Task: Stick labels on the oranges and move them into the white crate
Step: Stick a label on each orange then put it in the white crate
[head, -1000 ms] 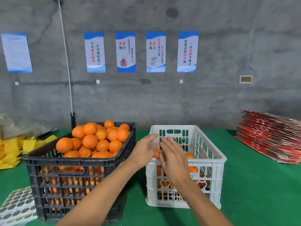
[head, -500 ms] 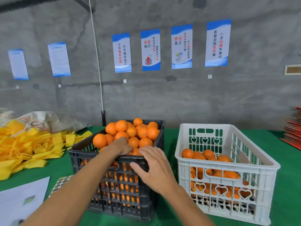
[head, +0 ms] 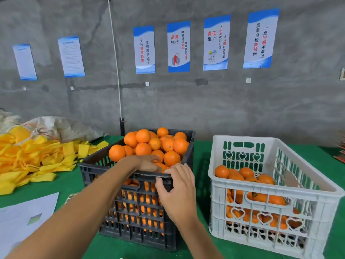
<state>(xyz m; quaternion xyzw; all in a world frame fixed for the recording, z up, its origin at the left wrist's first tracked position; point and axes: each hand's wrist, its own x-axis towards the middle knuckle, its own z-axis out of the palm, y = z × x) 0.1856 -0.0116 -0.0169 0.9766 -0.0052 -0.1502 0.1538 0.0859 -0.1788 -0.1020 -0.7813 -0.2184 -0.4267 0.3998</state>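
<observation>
A black crate [head: 89, 166] in the middle is heaped with oranges [head: 142, 136]. To its right stands the white crate [head: 270, 188], partly filled with oranges [head: 221, 171]. My left hand [head: 146, 162] reaches over the black crate's front rim, and its fingers curl down over an orange [head: 162, 166] at the front of the heap. My right hand [head: 178, 189] hovers at the same rim with relaxed, spread fingers, its fingertips touching the rim beside the left hand, and it holds nothing. A corner of a round-label sheet [head: 71, 196] peeks out behind my left forearm.
A green cloth [head: 202, 150] covers the table. Yellow bags [head: 37, 157] are piled at the left in front of a pale sack [head: 61, 126]. White paper [head: 22, 219] lies at the lower left. A pole [head: 122, 126] stands behind the black crate against the concrete wall.
Both hands moved from over the white crate to the black crate. The left hand went in among the oranges and the right came up to the front rim. The view swung left.
</observation>
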